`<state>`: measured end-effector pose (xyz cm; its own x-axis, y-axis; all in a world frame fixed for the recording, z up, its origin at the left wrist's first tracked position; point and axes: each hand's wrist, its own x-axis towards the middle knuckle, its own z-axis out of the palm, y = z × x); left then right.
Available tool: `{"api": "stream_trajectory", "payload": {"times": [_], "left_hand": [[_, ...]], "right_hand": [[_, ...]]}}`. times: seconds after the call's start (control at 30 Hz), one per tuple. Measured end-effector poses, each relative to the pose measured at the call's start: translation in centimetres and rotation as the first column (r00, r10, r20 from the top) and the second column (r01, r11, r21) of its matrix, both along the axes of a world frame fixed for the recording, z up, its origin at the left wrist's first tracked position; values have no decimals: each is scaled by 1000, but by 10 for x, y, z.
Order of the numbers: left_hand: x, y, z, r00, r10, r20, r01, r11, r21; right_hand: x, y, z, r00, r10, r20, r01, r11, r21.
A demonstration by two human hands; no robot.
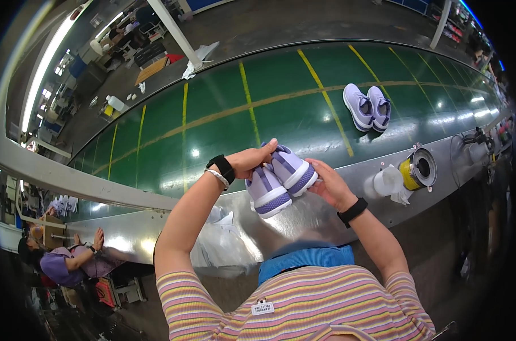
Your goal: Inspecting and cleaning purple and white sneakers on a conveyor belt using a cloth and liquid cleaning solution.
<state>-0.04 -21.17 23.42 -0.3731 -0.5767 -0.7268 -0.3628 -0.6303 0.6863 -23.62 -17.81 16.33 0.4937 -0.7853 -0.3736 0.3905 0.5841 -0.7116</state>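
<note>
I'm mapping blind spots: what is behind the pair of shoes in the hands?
Around the held shoes, the green belt and metal ledge show behind. Whatever lies directly behind the shoes is covered and cannot be seen.

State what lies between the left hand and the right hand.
In the head view, a pair of lilac shoes lies between the left hand and right hand, touching both.

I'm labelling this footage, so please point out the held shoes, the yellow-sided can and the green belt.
Held shoes [290, 171]: head view, on the back of the right-hand shoe.
Yellow-sided can [408, 174]: head view, on its yellow side.
Green belt [286, 125]: head view, on its bare surface.
</note>
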Motion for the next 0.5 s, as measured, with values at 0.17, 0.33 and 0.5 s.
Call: {"api": "stream_trajectory", "payload": {"times": [0.17, 0.33, 0.5], "left_hand": [[-3, -6, 13, 999, 35, 36, -34, 999, -31], [4, -25, 0, 998, 66, 21, -66, 998, -11], [10, -42, -17, 988, 150, -36, -148, 987, 57]], "right_hand": [[3, -1, 3, 999, -34, -4, 34, 999, 23], [4, -9, 6, 999, -31, 27, 29, 996, 80], [3, -22, 1, 998, -29, 50, 22, 989, 147]]}}
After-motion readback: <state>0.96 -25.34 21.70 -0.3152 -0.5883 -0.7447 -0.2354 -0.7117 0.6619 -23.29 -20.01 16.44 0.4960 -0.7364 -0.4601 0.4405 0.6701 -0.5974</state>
